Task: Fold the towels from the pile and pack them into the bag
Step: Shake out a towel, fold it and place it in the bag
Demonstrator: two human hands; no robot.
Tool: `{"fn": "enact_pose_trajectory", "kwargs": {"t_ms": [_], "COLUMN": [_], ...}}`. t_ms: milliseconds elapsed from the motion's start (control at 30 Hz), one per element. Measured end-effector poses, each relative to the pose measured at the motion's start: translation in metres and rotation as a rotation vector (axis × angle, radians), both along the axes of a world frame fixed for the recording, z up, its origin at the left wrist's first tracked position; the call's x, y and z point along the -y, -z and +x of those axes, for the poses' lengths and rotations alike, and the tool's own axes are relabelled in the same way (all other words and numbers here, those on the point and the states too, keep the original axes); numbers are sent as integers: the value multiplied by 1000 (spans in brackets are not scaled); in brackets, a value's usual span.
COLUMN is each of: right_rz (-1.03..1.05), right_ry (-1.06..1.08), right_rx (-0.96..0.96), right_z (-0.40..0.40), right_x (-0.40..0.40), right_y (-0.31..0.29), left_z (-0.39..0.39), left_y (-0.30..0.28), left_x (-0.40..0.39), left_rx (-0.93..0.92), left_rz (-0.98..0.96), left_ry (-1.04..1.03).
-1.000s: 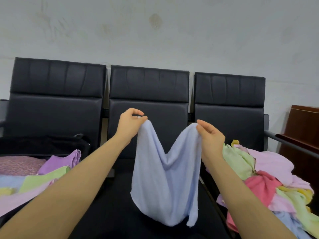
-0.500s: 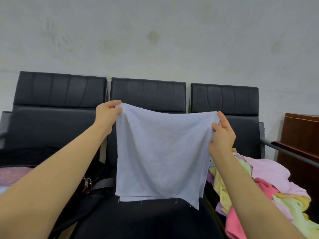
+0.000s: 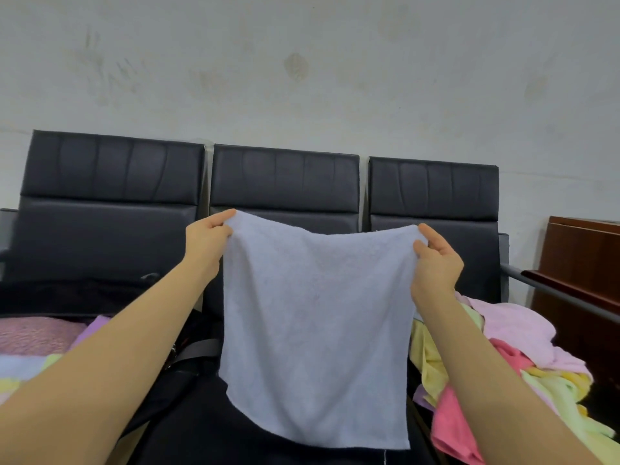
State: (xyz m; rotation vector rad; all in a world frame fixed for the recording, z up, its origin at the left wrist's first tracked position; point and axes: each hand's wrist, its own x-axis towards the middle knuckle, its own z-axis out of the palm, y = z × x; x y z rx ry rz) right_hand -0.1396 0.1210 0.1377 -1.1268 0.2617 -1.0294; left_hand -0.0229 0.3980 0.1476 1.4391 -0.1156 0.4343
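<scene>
Row of three black seats (image 3: 285, 182) against the wall — landmark for all below.

Unfolded pile (image 3: 523, 350) on the right-hand seat: pink, yellow, green and lilac towels, tumbled and plainly numerous; bulk of the work judged still to do.

Stacked towels (image 3: 37, 340) on the left-hand seat: purple, lilac, blue, green layers lying flat, seemingly folded; whether packed or merely stacked, cannot tell.

Dark bag (image 3: 188, 357) between left and middle seats, strap and buckle showing; opening not visible.

Pale blue towel (image 3: 315, 333) — in front of the middle seat, held up, spread flat, square, top edge sagging slightly, bottom hem frayed. Not yet folded.

Left hand (image 3: 208, 243): pinching the top left corner.

Right hand (image 3: 436, 263): pinching the top right corner.
</scene>
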Motion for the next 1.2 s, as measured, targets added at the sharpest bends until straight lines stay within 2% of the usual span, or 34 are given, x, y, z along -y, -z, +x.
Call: {"fn": "enact_pose_trajectory", "kwargs": {"t_ms": [133, 267, 367, 533, 700, 833, 1033, 1200], "right_rz": [-20, -56, -113, -311, -384, -393, -282, -237], "right_ry": [-1, 23, 72, 192, 296, 398, 284, 269], "right_rx": [-35, -50, -60, -155, -248, -269, -144, -103], "right_z": [2, 5, 9, 13, 12, 12, 3, -7], "right_x": [4, 5, 7, 9, 11, 7, -4, -10], "right_y": [5, 8, 10, 8, 13, 15, 7, -5], "left_z": [1, 1, 4, 6, 6, 5, -9, -21], "left_y": [2, 2, 1, -2, 1, 4, -7, -11], "left_x": [-1, -3, -7, -17, -25, -30, -29, -31], "left_rx": [-9, -10, 21, 80, 109, 115, 112, 112], "left_rz": [-68, -20, 108, 453, 596, 555, 508, 334], "left_ry": [-20, -70, -136, -213, -263, -298, -292, -228]}}
